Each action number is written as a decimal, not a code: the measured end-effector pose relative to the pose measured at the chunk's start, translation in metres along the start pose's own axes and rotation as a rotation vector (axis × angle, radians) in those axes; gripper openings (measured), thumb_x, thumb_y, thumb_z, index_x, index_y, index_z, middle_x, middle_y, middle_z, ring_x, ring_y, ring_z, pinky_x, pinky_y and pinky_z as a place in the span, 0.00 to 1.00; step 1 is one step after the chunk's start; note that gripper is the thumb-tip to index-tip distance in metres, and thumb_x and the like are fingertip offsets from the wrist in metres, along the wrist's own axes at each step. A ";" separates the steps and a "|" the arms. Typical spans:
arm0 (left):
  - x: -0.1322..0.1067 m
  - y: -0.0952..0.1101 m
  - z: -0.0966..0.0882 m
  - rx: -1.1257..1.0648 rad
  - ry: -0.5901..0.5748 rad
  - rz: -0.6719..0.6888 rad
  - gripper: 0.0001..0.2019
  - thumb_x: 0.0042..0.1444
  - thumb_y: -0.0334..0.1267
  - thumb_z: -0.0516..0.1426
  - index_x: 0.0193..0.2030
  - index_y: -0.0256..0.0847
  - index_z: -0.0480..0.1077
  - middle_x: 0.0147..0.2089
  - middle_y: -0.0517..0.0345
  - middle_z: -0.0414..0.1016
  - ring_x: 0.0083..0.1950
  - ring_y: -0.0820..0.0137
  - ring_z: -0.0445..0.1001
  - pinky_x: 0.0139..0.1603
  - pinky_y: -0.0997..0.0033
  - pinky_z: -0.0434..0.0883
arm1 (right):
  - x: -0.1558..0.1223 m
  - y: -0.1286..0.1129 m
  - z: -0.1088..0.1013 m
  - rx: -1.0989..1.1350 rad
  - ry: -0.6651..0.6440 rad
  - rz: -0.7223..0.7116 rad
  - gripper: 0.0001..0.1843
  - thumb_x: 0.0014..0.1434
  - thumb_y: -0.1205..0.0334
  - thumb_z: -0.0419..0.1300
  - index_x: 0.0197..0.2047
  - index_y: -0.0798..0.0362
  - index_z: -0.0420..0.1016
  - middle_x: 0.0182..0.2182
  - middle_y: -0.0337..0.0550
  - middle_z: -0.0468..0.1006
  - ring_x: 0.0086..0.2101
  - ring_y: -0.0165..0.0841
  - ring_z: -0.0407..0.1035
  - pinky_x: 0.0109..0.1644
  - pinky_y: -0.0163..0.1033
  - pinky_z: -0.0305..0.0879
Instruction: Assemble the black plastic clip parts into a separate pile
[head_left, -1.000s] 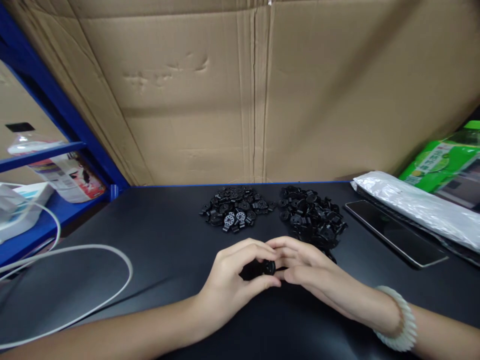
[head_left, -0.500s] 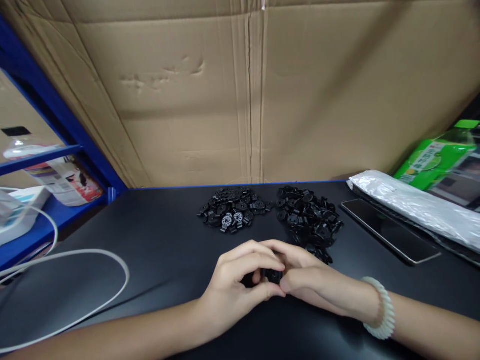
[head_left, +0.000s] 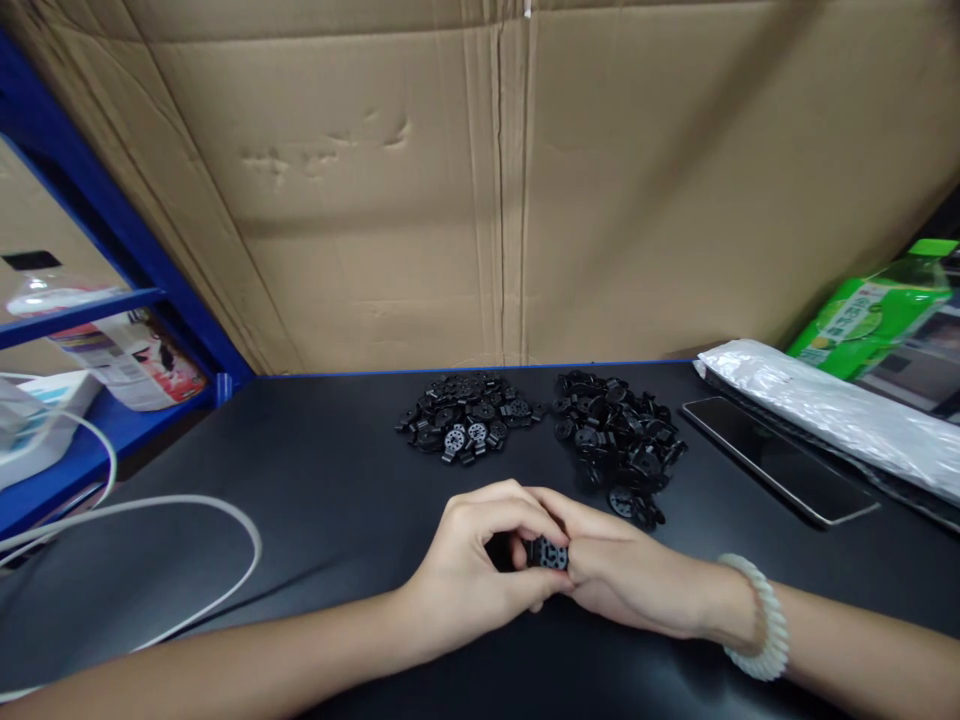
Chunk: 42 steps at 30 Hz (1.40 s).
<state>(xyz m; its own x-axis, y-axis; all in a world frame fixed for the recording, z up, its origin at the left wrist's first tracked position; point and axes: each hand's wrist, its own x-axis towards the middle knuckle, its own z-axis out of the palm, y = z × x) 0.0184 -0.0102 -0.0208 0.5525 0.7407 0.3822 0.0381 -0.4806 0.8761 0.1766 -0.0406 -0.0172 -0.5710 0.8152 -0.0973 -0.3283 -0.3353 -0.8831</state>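
Note:
My left hand (head_left: 472, 570) and my right hand (head_left: 626, 580) meet at the middle of the black table (head_left: 315, 470), fingers curled round a small black plastic part (head_left: 547, 553) held between them. Both hands pinch it; most of the part is hidden by the fingers. Behind the hands lie two heaps of similar black plastic parts: a left heap (head_left: 465, 418) and a right heap (head_left: 619, 440), the right one reaching close to my right hand. A white bead bracelet (head_left: 757, 620) sits on my right wrist.
A dark phone (head_left: 776, 458) lies flat at the right, beside a silvery plastic bag (head_left: 825, 410) and a green package (head_left: 870, 310). A white cable (head_left: 187, 510) loops over the table's left. Cardboard (head_left: 487, 180) forms the back wall; a blue shelf (head_left: 82, 310) stands left.
My hands have drawn slightly nearer to me and closed tighter round the small black part. The heaps have not moved.

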 end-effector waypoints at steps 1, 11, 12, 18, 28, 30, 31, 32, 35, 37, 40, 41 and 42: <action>0.000 0.000 0.000 -0.025 -0.006 -0.034 0.08 0.40 0.25 0.68 0.29 0.33 0.77 0.32 0.55 0.73 0.23 0.78 0.67 0.24 0.78 0.69 | 0.000 -0.001 0.001 0.026 0.004 0.007 0.24 0.39 0.75 0.51 0.42 0.52 0.70 0.34 0.37 0.65 0.35 0.28 0.61 0.37 0.33 0.59; 0.001 0.000 -0.003 -0.085 -0.016 -0.038 0.18 0.40 0.26 0.68 0.16 0.35 0.60 0.31 0.53 0.73 0.34 0.68 0.75 0.31 0.75 0.71 | -0.001 -0.001 0.004 0.096 0.018 0.026 0.18 0.38 0.75 0.53 0.34 0.52 0.68 0.36 0.37 0.67 0.34 0.29 0.61 0.35 0.32 0.60; 0.001 0.000 -0.003 -0.083 -0.014 -0.029 0.19 0.40 0.25 0.68 0.16 0.36 0.59 0.31 0.53 0.73 0.34 0.68 0.76 0.32 0.75 0.72 | -0.001 0.001 0.003 0.076 0.015 0.018 0.16 0.39 0.75 0.53 0.34 0.53 0.68 0.35 0.37 0.67 0.33 0.28 0.61 0.35 0.32 0.60; -0.001 0.001 -0.004 -0.184 -0.002 -0.121 0.12 0.49 0.27 0.63 0.21 0.35 0.64 0.31 0.57 0.71 0.26 0.74 0.74 0.26 0.76 0.72 | -0.002 0.007 -0.005 -0.046 -0.045 -0.025 0.12 0.50 0.74 0.55 0.38 0.54 0.69 0.32 0.37 0.66 0.30 0.25 0.61 0.38 0.34 0.59; 0.008 -0.011 -0.017 -0.461 -0.057 -0.215 0.04 0.53 0.34 0.63 0.34 0.35 0.75 0.33 0.58 0.71 0.28 0.77 0.68 0.24 0.80 0.67 | -0.005 -0.011 -0.012 0.180 -0.136 0.032 0.20 0.59 0.65 0.62 0.55 0.55 0.67 0.43 0.47 0.71 0.41 0.33 0.71 0.47 0.39 0.64; 0.005 -0.007 -0.016 -0.367 -0.060 -0.118 0.03 0.55 0.32 0.61 0.36 0.37 0.76 0.36 0.55 0.73 0.33 0.73 0.71 0.30 0.76 0.70 | -0.005 -0.007 -0.015 0.164 -0.106 0.007 0.25 0.59 0.65 0.62 0.59 0.54 0.63 0.42 0.47 0.72 0.41 0.33 0.72 0.47 0.41 0.64; 0.004 -0.004 -0.015 -0.284 -0.050 -0.061 0.04 0.54 0.31 0.61 0.38 0.37 0.77 0.38 0.53 0.74 0.35 0.71 0.71 0.33 0.74 0.71 | -0.005 -0.005 -0.016 0.163 -0.079 -0.003 0.28 0.59 0.66 0.62 0.61 0.53 0.61 0.43 0.47 0.72 0.41 0.33 0.71 0.48 0.41 0.64; 0.002 -0.002 -0.014 -0.195 -0.033 -0.006 0.06 0.53 0.29 0.61 0.39 0.38 0.77 0.40 0.53 0.74 0.36 0.71 0.71 0.35 0.72 0.71 | -0.005 -0.004 -0.017 0.163 -0.049 -0.012 0.30 0.58 0.67 0.63 0.62 0.52 0.59 0.44 0.48 0.72 0.42 0.33 0.71 0.49 0.42 0.64; 0.000 0.005 -0.012 -0.038 0.001 0.067 0.11 0.50 0.26 0.63 0.41 0.39 0.77 0.40 0.52 0.75 0.36 0.71 0.71 0.36 0.72 0.71 | -0.005 -0.002 -0.018 0.124 0.011 -0.022 0.33 0.57 0.69 0.64 0.63 0.52 0.58 0.45 0.48 0.71 0.43 0.32 0.69 0.49 0.42 0.64; 0.000 0.007 -0.011 -0.049 -0.007 0.041 0.10 0.50 0.26 0.63 0.40 0.40 0.78 0.39 0.53 0.75 0.36 0.69 0.72 0.36 0.71 0.71 | -0.006 -0.004 -0.016 0.082 -0.016 -0.011 0.29 0.58 0.69 0.62 0.61 0.53 0.61 0.43 0.47 0.71 0.41 0.31 0.69 0.48 0.42 0.64; 0.001 0.008 -0.012 -0.075 -0.038 0.023 0.09 0.50 0.26 0.63 0.39 0.39 0.79 0.39 0.52 0.76 0.38 0.68 0.73 0.37 0.71 0.72 | -0.006 -0.010 -0.013 0.054 -0.069 0.006 0.24 0.58 0.71 0.60 0.58 0.55 0.64 0.41 0.46 0.71 0.39 0.30 0.69 0.47 0.41 0.64; 0.001 0.008 -0.011 -0.075 -0.046 0.032 0.10 0.50 0.25 0.63 0.39 0.39 0.79 0.39 0.51 0.77 0.38 0.67 0.73 0.36 0.71 0.72 | -0.006 -0.011 -0.013 0.050 -0.076 0.005 0.24 0.57 0.72 0.59 0.58 0.55 0.64 0.41 0.46 0.72 0.39 0.30 0.69 0.46 0.41 0.65; 0.001 0.008 -0.011 -0.072 -0.050 0.040 0.10 0.50 0.25 0.63 0.39 0.38 0.79 0.39 0.50 0.77 0.38 0.67 0.74 0.34 0.72 0.72 | -0.005 -0.012 -0.012 0.049 -0.079 0.003 0.25 0.56 0.74 0.59 0.57 0.56 0.64 0.40 0.46 0.72 0.39 0.31 0.69 0.46 0.40 0.65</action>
<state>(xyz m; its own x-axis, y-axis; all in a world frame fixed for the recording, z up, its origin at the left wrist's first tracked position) 0.0099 -0.0087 -0.0100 0.5936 0.6962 0.4037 -0.0436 -0.4730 0.8800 0.1923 -0.0351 -0.0118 -0.6291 0.7749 -0.0615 -0.3616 -0.3618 -0.8593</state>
